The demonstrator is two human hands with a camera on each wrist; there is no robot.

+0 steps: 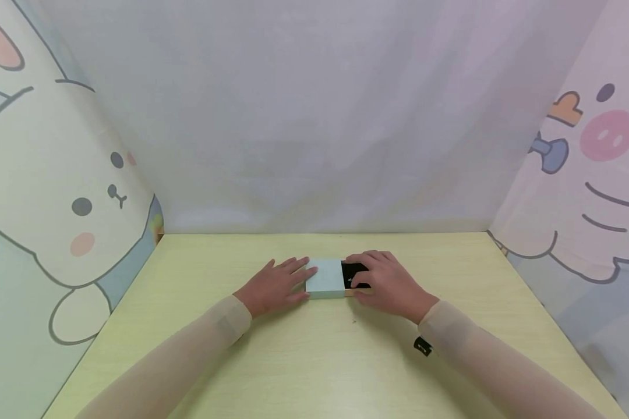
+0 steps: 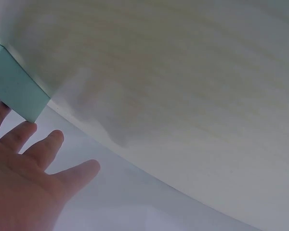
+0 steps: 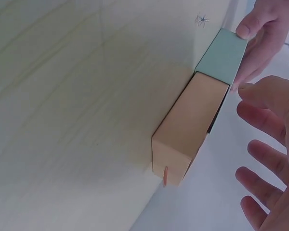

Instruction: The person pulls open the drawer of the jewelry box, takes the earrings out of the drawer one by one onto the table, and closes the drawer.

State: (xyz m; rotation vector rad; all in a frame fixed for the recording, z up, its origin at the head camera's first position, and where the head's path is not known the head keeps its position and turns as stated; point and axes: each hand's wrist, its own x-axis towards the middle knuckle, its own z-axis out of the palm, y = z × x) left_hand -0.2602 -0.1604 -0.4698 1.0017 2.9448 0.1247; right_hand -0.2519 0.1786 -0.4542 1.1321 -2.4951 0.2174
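A slide-out box lies flat on the table, with a pale green sleeve (image 1: 325, 276) on its left part. From the sleeve's right end a peach drawer (image 3: 187, 115) sticks out, showing a black interior (image 1: 350, 271) and an orange ribbon tab (image 3: 165, 176) on its end wall. My left hand (image 1: 275, 286) touches the sleeve's left end with its fingers spread and fairly straight. Over the drawer hovers my right hand (image 1: 390, 285), fingers loosely bent; in the right wrist view they stand apart from the drawer. What lies inside is partly covered by this hand.
The light wooden table (image 1: 304, 361) spreads around the box. A pale curtain (image 1: 314, 128) hangs behind its back edge, and cartoon-printed cloths stand left and right. Beside the right cuff shows a small black tag (image 1: 422, 346).
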